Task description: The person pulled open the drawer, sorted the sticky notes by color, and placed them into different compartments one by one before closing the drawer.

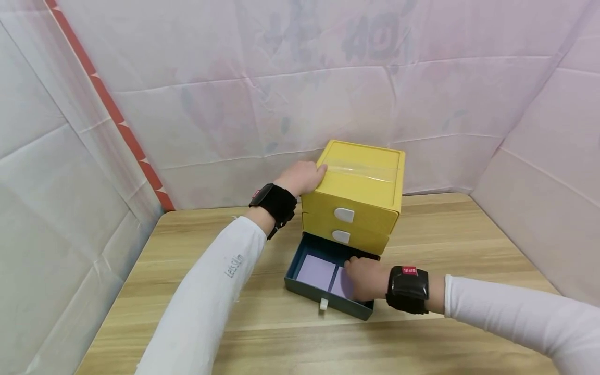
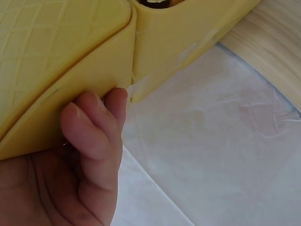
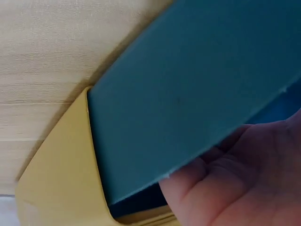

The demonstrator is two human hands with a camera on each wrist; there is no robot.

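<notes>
Left hand [image 1: 302, 177] curled over the top corner of the yellow drawer cabinet [image 1: 361, 187], right hand [image 1: 367, 277] gripping the open teal bottom drawer's [image 1: 304, 287] side wall: best braced firmly, drawer slid straight.

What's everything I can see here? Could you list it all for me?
Drawer cabinet: one, yellow, at the back middle of the table, its two upper drawers closed.
Drawer tabs: two, white, on the closed drawer fronts.
Bottom drawer: one, dark teal, pulled out toward the person, a small white tab on its front.
Lilac pads: two, side by side on the drawer floor.
Table: one, light wood.
Sheeting: pale, creased, behind and to both sides; a red strip on the left.
Wrist straps: two, black, one on each wrist.
Sleeves: two, white.
Left hand: rests on the cabinet's top left edge.
Right hand: inside the open drawer at its right side.
</notes>
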